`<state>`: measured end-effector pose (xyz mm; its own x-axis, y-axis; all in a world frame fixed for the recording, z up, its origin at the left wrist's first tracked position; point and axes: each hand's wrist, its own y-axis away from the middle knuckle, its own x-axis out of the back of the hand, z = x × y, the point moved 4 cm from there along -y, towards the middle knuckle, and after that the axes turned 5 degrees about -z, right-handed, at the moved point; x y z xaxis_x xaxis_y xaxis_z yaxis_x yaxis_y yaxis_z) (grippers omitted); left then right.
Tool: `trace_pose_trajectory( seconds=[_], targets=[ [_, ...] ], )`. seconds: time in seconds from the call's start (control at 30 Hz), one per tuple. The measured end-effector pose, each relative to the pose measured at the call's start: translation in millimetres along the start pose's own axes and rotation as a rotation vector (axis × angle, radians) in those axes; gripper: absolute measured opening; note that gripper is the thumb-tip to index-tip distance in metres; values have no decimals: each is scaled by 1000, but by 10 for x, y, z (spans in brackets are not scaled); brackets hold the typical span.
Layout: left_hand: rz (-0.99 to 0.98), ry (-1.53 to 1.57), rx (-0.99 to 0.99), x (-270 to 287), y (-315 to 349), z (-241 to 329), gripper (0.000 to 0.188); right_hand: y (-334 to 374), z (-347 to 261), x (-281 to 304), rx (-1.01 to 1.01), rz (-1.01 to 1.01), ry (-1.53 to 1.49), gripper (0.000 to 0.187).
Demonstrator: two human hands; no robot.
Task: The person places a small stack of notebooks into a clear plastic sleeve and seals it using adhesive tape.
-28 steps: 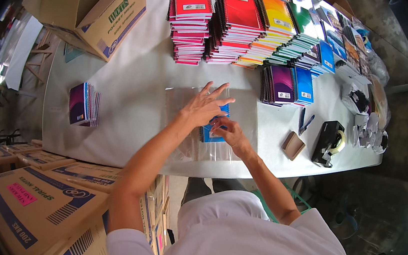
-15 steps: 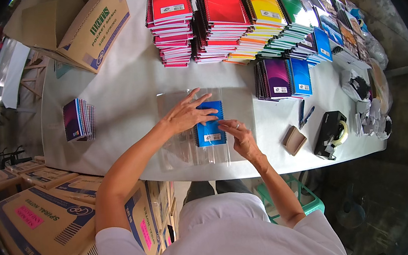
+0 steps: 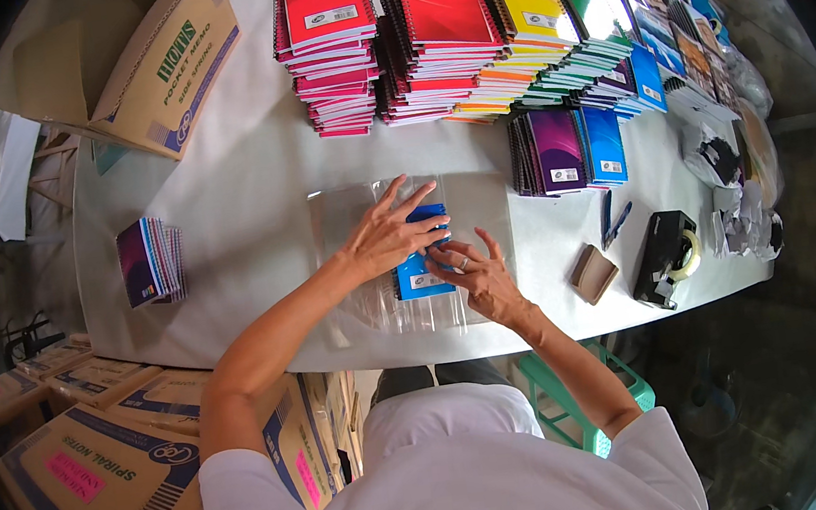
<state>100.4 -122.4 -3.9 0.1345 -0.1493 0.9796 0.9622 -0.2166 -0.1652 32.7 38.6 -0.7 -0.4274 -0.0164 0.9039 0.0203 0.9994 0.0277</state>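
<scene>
A small blue spiral notebook [image 3: 425, 283] lies on clear plastic sheets [image 3: 338, 213] in front of me, its coil along the left side. My left hand [image 3: 388, 237] rests over its upper part, fingers spread and pressing down. At the notebook's right side, my right hand [image 3: 485, 281] has thumb and forefinger drawn together over the cover, close to the left fingertips, with other fingers lifted. Whatever lies in that pinch is too small to make out. Both hands partly hide the cover.
Tall stacks of red notebooks [image 3: 326, 22] and other colours line the far side. Purple notebooks [image 3: 554, 150] stand right, a small stack [image 3: 149, 264] left. A tape dispenser [image 3: 665, 261], a small brown box [image 3: 593, 274] and blue pens [image 3: 614, 221] lie right. Cartons [image 3: 102, 481] flank me.
My right hand has moved left over the notebook, closer to my left hand, and its fingers have fanned upward. The left hand stays spread on the cover. The whole view has shifted slightly.
</scene>
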Motion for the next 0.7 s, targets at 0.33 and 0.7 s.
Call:
trace_pose_trajectory(
  seconds=[0.33, 0.7],
  targets=[
    [-156, 185, 199, 167, -241, -73, 75, 39, -39, -33, -37, -25, 1, 60],
    [-379, -115, 240, -100, -649, 65, 107, 2122, 793, 508, -548, 703, -751, 13]
  ],
)
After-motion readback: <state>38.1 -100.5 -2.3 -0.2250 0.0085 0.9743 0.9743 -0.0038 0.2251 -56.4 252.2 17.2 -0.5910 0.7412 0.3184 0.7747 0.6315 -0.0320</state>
